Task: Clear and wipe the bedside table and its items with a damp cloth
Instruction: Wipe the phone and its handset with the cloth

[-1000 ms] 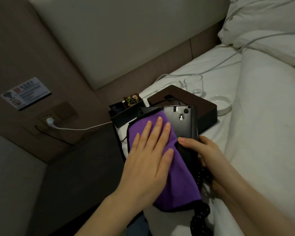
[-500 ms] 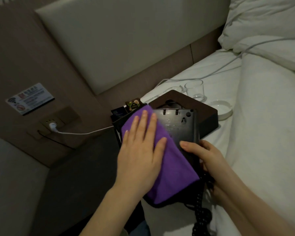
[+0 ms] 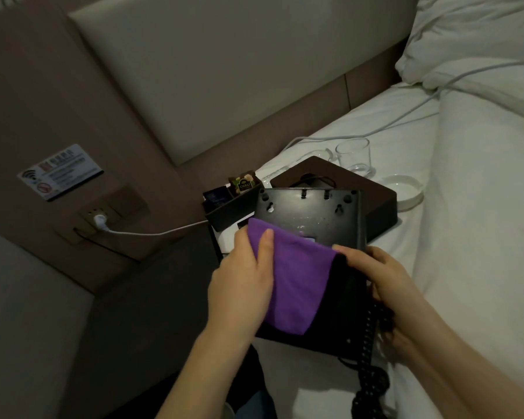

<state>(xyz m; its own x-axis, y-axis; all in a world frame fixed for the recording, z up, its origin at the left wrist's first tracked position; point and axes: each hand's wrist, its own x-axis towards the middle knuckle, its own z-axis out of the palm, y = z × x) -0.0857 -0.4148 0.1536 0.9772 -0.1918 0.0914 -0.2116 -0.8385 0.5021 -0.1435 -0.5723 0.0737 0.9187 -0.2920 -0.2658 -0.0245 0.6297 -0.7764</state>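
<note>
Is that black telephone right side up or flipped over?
Flipped over. The telephone shows its flat underside with mounting slots and no keys, while the purple cloth lies across it.

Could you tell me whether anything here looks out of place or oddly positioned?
Yes: the black telephone is upside down, its underside facing up while being wiped with the purple cloth. The glass, white dish and brown box sit on the bed sheet.

A white sticker (image 3: 60, 172) on the brown wall panel, just above the wall socket (image 3: 102, 217), carries a wifi symbol, a red no-smoking sign and lines of print too small to read. Right of the socket, a green tea sachet (image 3: 244, 185) bears an illegible label.
</note>
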